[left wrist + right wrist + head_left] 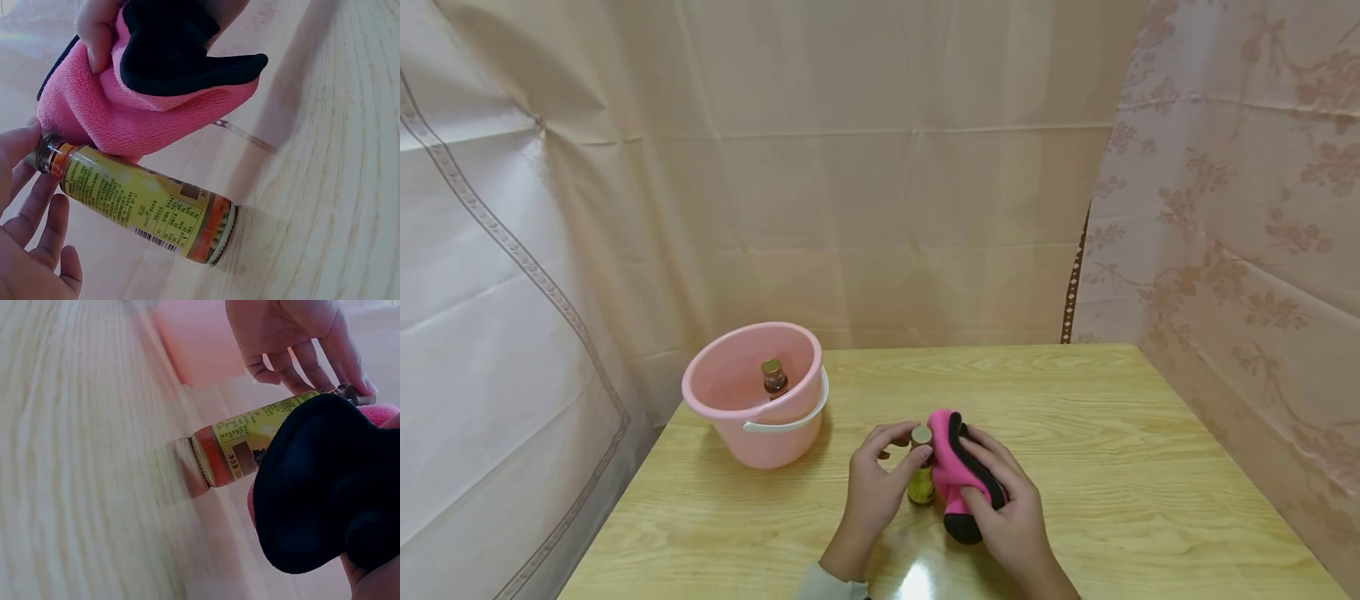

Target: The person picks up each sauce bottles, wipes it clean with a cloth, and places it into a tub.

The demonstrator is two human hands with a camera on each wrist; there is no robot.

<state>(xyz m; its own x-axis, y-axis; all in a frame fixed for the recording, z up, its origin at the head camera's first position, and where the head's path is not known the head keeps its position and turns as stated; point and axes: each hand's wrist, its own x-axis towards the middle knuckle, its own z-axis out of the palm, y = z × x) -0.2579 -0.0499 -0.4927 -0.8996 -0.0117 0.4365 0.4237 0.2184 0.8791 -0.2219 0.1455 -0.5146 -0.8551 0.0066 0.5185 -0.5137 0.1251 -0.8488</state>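
A small glass bottle [922, 487] with a yellow label and a gold cap stands upright on the table. My left hand [874, 485] pinches it at the cap and neck between thumb and fingers, the other fingers loosely bent beside it. In the left wrist view, printed text and a barcode show on the bottle [134, 203], with orange-red contents near its base. My right hand [1017, 508] grips a bunched pink cloth [953, 467] with black edging against the bottle's right side. From the right wrist, the cloth's black part [312, 487] covers some of the label.
A pink bucket [758, 446] with a white handle [786, 427] stands at the table's left. Inside it is a dark bottle [774, 379] with a gold cap. The wooden table [1112, 433] ends at hanging beige curtains [880, 208] behind and patterned ones [1255, 250] on the right.
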